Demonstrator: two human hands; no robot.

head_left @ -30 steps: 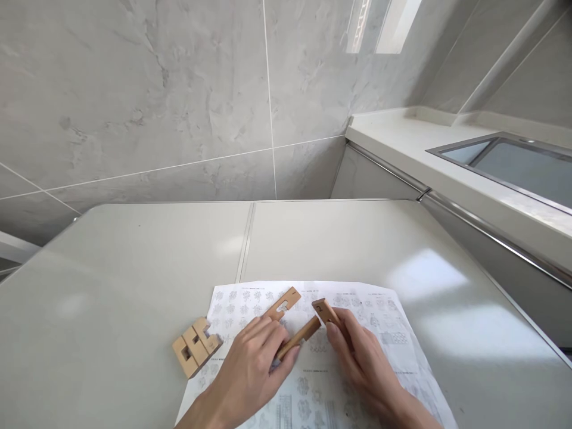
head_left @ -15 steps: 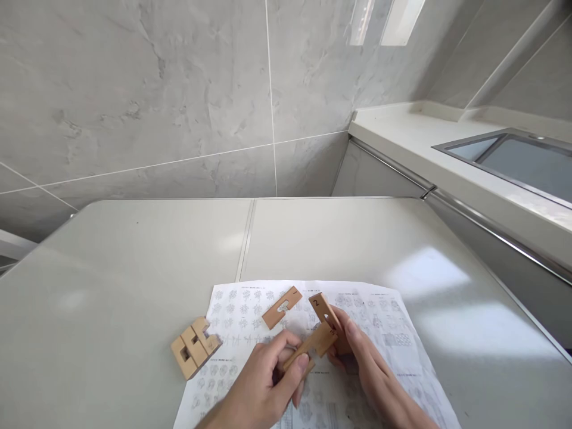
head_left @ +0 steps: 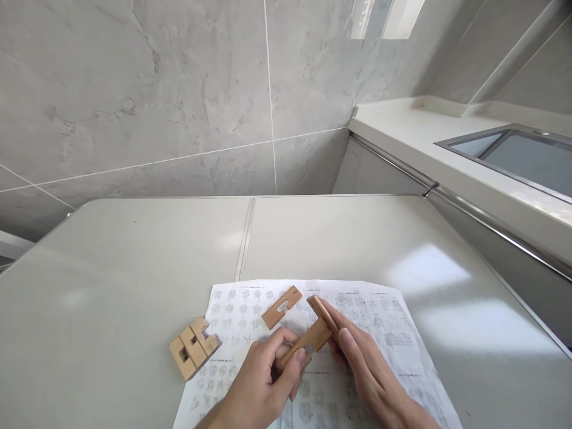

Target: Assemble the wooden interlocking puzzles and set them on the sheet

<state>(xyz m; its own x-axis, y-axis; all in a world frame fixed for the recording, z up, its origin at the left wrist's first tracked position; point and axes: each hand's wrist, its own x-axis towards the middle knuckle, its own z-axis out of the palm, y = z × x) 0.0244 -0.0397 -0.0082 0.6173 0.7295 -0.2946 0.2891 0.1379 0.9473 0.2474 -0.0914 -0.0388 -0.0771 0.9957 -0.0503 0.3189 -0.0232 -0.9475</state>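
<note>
My left hand is closed on a notched wooden puzzle piece, pinched under the thumb and slanting up to the right. My right hand grips a flat wooden puzzle piece, tilted nearly edge-on, with my thumb along its near side. The far end of the left piece meets the face of the right one; whether they interlock I cannot tell. Just beyond my hands, a loose flat wooden piece with a cut-out in its middle lies on a printed instruction sheet.
Left of my hands, several notched wooden blocks sit side by side at the sheet's edge. The pale table has a seam down its middle and meets a grey tiled wall. A white counter with a sink stands at right.
The piece in my right hand has turned from showing its numbered face to nearly edge-on. The left piece has shifted slightly left and down. The loose piece and blocks stay put.
</note>
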